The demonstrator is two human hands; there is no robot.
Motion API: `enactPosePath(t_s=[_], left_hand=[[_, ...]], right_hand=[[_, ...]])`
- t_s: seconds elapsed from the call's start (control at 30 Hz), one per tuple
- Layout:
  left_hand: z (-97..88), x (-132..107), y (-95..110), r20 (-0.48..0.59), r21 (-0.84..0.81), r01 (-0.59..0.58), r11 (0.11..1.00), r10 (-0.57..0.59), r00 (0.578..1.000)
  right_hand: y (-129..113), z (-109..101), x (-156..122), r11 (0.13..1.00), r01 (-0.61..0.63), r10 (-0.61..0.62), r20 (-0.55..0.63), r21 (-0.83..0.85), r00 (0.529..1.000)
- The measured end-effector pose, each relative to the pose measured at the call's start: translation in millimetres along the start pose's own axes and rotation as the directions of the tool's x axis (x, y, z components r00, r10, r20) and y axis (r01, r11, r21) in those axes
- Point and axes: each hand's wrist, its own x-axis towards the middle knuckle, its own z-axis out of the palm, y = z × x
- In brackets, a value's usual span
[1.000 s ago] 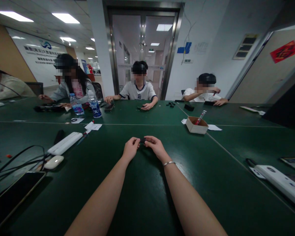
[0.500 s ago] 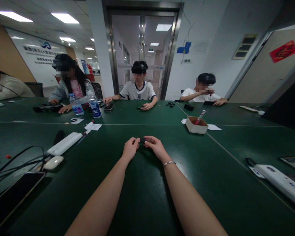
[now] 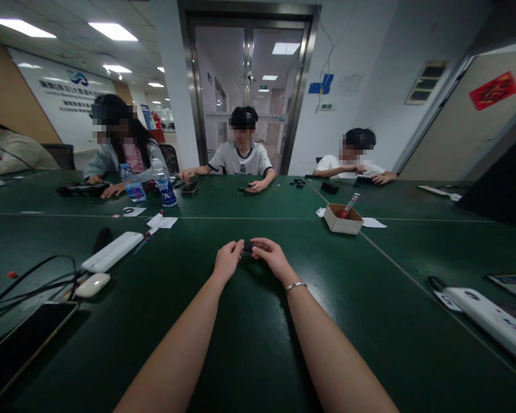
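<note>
Both my arms reach forward over a dark green table (image 3: pixel 249 344). My left hand (image 3: pixel 227 261) and my right hand (image 3: pixel 272 257) meet at the middle of the table, fingers curled. Between their fingertips they pinch a small black piece (image 3: pixel 248 246), most of it hidden by the fingers. A thin bracelet sits on my right wrist.
A white power strip (image 3: pixel 112 251), a white mouse (image 3: pixel 93 284), cables and a dark phone (image 3: pixel 21 344) lie at left. A small cardboard box (image 3: pixel 344 218) with a red pen stands at right, another power strip (image 3: pixel 494 321) at far right. Several people sit across the table with water bottles (image 3: pixel 165 184).
My hands have stayed almost still on the small black piece, shifting only slightly. The people across the table moved their hands a little.
</note>
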Motion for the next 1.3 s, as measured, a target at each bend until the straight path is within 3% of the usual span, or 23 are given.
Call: enactPosePath(t_s=[0.17,0.5,0.77,0.97,1.1,1.3], left_hand=[[1.3,-0.1,-2.7,0.034,-0.068,-0.029,0.997,0.032,0.999],[5.5,5.6,-6.7,-0.038,-0.220,-0.226,0.949,0.224,0.974],[4.9,2.0,-1.4,0.004,-0.268,-0.202,0.942,0.211,0.977],[4.1,-1.8,3.1,0.006,-0.151,-0.165,0.975,0.168,0.986],[4.3,-1.8,0.5,0.021,-0.062,-0.105,0.993,0.107,0.994],[5.5,2.5,-5.7,0.025,-0.088,-0.039,0.995,0.041,0.999]], right_hand=[[2.3,-0.5,1.8,1.000,-0.027,0.027,-0.046,0.003,0.999],[1.2,0.0,1.9,0.994,-0.078,0.084,-0.091,0.076,0.992],[2.7,1.5,4.1,0.984,-0.104,0.122,-0.122,0.148,0.985],[3.1,1.0,3.1,0.985,-0.104,0.122,-0.125,0.139,0.985],[1.6,1.0,1.5,0.992,-0.080,0.090,-0.102,0.098,0.991],[-2.2,1.6,-0.8,1.000,-0.013,0.014,-0.048,0.021,0.999]])
